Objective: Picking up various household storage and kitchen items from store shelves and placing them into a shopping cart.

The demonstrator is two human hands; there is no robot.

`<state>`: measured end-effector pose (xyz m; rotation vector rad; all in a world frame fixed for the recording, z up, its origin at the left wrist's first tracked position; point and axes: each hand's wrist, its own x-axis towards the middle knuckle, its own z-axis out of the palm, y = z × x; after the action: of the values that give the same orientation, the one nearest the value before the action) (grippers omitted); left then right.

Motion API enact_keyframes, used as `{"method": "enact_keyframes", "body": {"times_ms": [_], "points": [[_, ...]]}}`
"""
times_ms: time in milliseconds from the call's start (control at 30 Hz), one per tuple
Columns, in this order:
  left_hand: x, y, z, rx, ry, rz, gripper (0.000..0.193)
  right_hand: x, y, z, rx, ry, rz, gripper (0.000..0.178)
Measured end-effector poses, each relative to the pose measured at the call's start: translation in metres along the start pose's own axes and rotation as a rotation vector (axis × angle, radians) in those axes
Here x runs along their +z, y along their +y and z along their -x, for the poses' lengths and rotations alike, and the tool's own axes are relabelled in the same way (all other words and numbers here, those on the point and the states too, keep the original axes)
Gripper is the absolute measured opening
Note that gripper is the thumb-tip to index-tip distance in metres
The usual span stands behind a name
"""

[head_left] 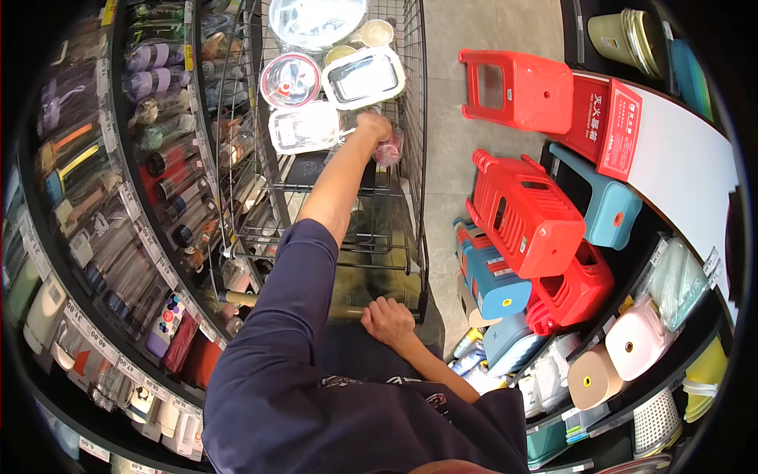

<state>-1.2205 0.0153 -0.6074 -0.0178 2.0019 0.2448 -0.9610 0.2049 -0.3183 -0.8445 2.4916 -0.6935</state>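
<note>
In the head view, the person is standing behind a black wire shopping cart (422, 118), between packed shelving on the left and a plasticware display on the right. The right hand (388, 321) is curling over the cart's handlebar (347, 313) near its right end, fingers closing round it, presumably for steadying the cart while the body is leaning over it. The left hand (376, 126) is hanging inside the basket with its fingers curling inward; it is lying just against a clear-wrapped pinkish item (388, 152), but the fingertips are being hidden, so this report cannot tell whether they are gripping it. That item is sitting by the basket's right wall, beside the containers. A red-rimmed round container (290, 80), a pale-rimmed rectangular container (363, 77), a white-rimmed rectangular container (304, 129) and a large clear oval container (317, 20) are lying close together, probably because their broad bases are giving stable support. A small beige cup (376, 33) is standing near the oval container. On the right, at least 3 red plastic stools (545, 225) are occupying the aisle edge beside a blue stool (604, 207), apparently for shoppers' easy access. A red sign (621, 130) is standing above them, seemingly for visibility.
</note>
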Motion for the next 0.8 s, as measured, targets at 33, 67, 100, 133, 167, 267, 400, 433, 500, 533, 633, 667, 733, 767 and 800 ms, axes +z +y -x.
{"method": "enact_keyframes", "body": {"times_ms": [33, 67, 100, 133, 167, 267, 400, 433, 500, 533, 633, 667, 733, 767, 800], "points": [[0.005, -0.001, -0.006, -0.007, -0.006, -0.03, 0.04, 0.0, 0.0, 0.0, 0.006, -0.004, -0.002, 0.021], [0.01, -0.002, -0.011, -0.014, -0.012, -0.059, 0.04, 0.0, 0.0, 0.0, 0.0, -0.008, 0.007, 0.022], [0.014, -0.003, -0.015, -0.013, -0.018, -0.06, 0.04, 0.0, 0.0, 0.001, -0.007, -0.011, 0.016, 0.023], [0.015, -0.002, -0.017, -0.013, -0.034, -0.056, 0.041, 0.0, 0.0, 0.001, 0.002, -0.012, 0.014, 0.023], [0.016, 0.0, -0.018, -0.013, -0.049, -0.052, 0.041, 0.0, 0.0, 0.002, 0.007, -0.019, 0.022, 0.023], [0.015, -0.007, -0.029, 0.042, -0.214, -0.057, 0.043, 0.0, -0.001, 0.002, 0.008, -0.023, 0.019, 0.023], [0.034, -0.007, -0.025, 0.03, -0.017, -0.037, 0.045, 0.001, 0.0, 0.003, 0.008, -0.022, 0.011, 0.023], [0.039, -0.005, -0.023, -0.005, 0.079, -0.033, 0.046, 0.001, 0.0, 0.003, 0.007, -0.019, 0.01, 0.023], [0.039, -0.008, -0.026, -0.039, 0.176, -0.03, 0.047, 0.003, -0.001, 0.004, 0.01, -0.017, 0.013, 0.023], [0.037, -0.008, -0.027, -0.014, 0.101, -0.011, 0.048, 0.003, -0.001, 0.004, 0.011, -0.017, 0.015, 0.023], [0.038, -0.006, -0.032, -0.022, 0.033, 0.031, 0.05, 0.004, -0.001, 0.005, 0.019, -0.017, 0.009, 0.024], [0.041, -0.007, -0.034, -0.061, 0.04, 0.053, 0.05, 0.003, -0.002, 0.004, 0.016, -0.015, 0.012, 0.024], [0.043, -0.01, -0.042, -0.064, -0.034, -0.027, 0.05, 0.003, -0.003, 0.002, 0.007, -0.012, 0.011, 0.024], [0.044, -0.013, -0.046, -0.068, -0.107, -0.107, 0.052, 0.002, -0.004, 0.002, 0.001, -0.013, 0.01, 0.024], [0.047, -0.018, -0.048, -0.077, -0.106, -0.104, 0.052, 0.002, -0.004, 0.001, -0.008, -0.013, 0.008, 0.024]]}}
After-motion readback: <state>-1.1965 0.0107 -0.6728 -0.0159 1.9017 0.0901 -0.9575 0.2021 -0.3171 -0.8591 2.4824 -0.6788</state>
